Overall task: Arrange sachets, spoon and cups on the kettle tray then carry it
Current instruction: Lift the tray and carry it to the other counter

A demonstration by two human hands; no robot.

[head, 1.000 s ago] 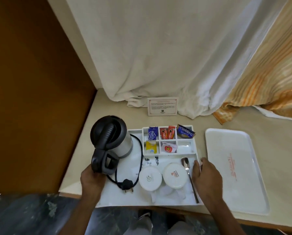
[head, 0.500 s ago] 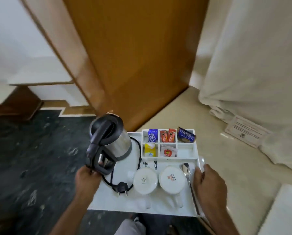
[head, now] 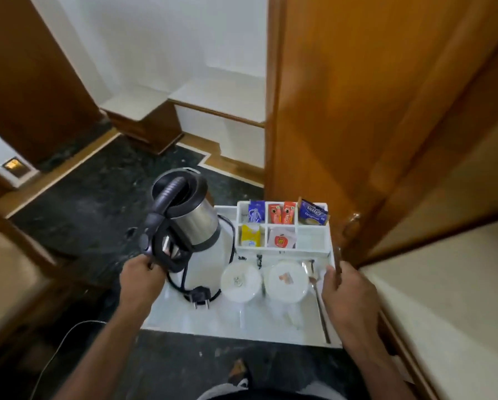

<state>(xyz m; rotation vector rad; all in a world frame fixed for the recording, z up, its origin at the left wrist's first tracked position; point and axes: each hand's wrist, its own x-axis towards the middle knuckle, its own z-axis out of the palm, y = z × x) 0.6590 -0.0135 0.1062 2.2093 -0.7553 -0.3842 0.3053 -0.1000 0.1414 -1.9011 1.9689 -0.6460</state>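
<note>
I hold the white kettle tray (head: 227, 321) in the air over the dark floor. My left hand (head: 142, 274) grips its left edge under the kettle handle. My right hand (head: 347, 287) grips its right edge. On the tray stand a steel and black kettle (head: 188, 217) with its cord and plug (head: 200, 295), two white cups (head: 242, 281) (head: 286, 281) with lids side by side, and a spoon (head: 318, 295) along the right side. The divided box at the far end holds sachets (head: 282, 212), a blue tea packet (head: 312, 216) among them.
A wooden door or wardrobe panel (head: 343, 111) rises just beyond the tray's far right corner. The beige counter (head: 444, 298) lies to my right. Dark marble floor (head: 97, 212) spreads ahead and left, with a wooden chair (head: 13, 269) at left and white steps (head: 198, 105) further on.
I have lifted the tray off the counter and turned left with it. The curtain and second tray have left the view; the floor and doorway now lie ahead.
</note>
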